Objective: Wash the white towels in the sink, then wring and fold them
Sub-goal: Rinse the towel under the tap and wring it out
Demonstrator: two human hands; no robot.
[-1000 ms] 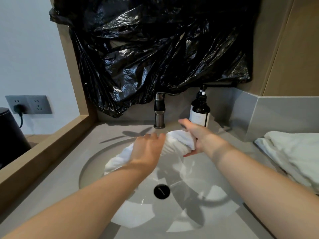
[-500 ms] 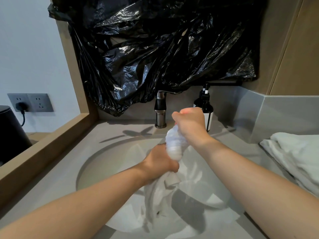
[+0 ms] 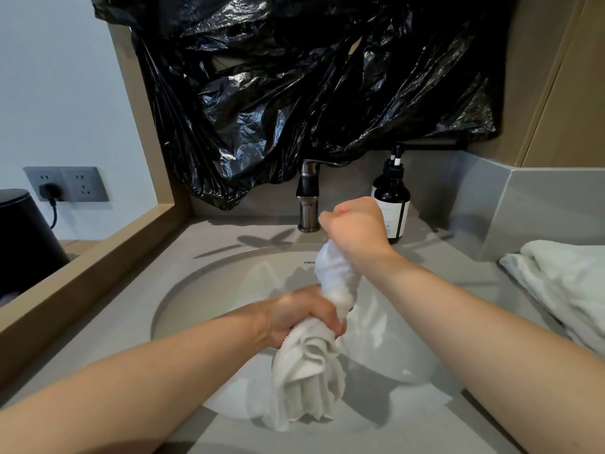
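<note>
Grey counter round a white sink, black bag hung on the wall behind, tap at 12 o'clock of the basin, bottle at 1 o'clock. Over the basin and held clear of it: towel, stood near upright and twisted into a tight rope. At the top end, right hand, fisted hard round the cloth. At 6 o'clock of that, left hand, fingers wrapped fully round the middle, loose tail hanging below toward the front rim.

Changed within the last second: first stretched level across the back of the basin, hands side by side; half a second back, tipped on end; now lifted higher and wound tighter between the two fists. Read as wringing well under way, washing of this one likely done, folding yet to come. At 3 o'clock on the counter, pile of more white cloth; washed or waiting, cannot tell.
</note>
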